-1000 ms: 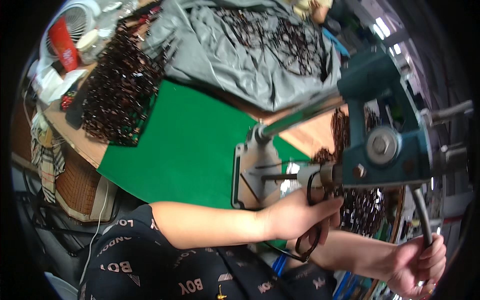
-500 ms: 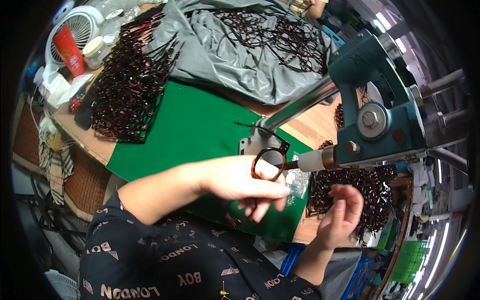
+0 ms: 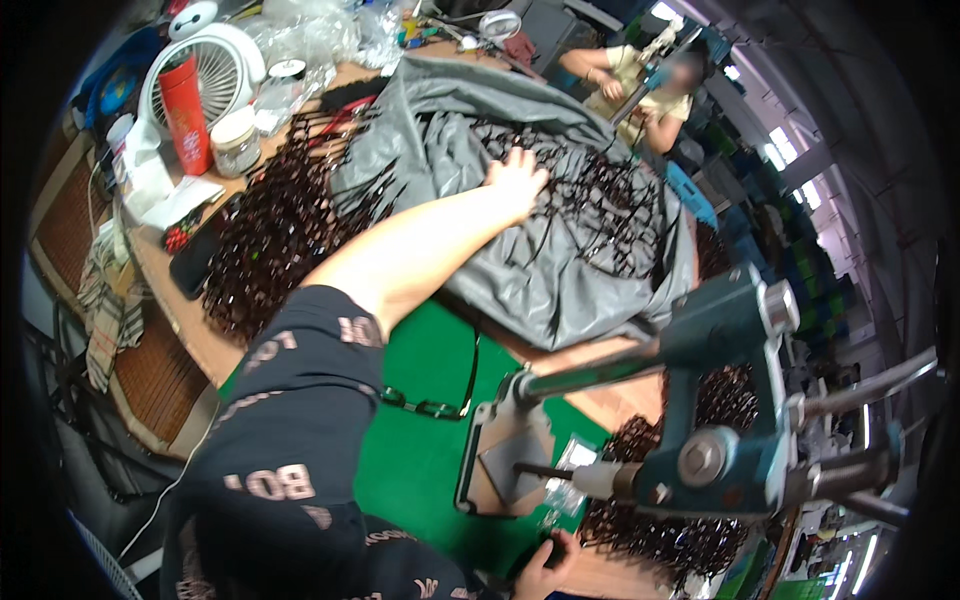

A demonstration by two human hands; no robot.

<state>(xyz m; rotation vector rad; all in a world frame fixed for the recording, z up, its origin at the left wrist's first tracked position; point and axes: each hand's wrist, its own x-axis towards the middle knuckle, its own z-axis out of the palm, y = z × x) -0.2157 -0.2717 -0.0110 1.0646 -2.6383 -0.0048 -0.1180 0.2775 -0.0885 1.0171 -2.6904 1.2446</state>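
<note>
My left hand (image 3: 518, 178), its arm stretched far forward, is over a loose pile of dark brown eyeglass frames (image 3: 610, 210) on a grey plastic sheet (image 3: 520, 275). Its fingers are spread, and I see nothing held in them. At the lower edge, my right hand (image 3: 550, 565) is by small shiny bits on the green mat (image 3: 400, 460). Its thumb and fingers are curled together; what is between them is too small to make out. A dark eyeglass frame (image 3: 432, 409) lies on the mat beside the press base, partly hidden by my left sleeve.
A teal hand press (image 3: 700, 400) on a steel column (image 3: 590, 370) rises at the right. Dense piles of brown frames lie left (image 3: 280, 240) and right (image 3: 650, 530). A fan (image 3: 205, 75), red bottle (image 3: 184, 110) and jar (image 3: 237, 145) stand far left. Another person (image 3: 640, 95) sits beyond.
My left hand has let go of the eyeglass frame and reached forward to the grey sheet. The right hand has come down and left to the mat. The view has tilted up.
</note>
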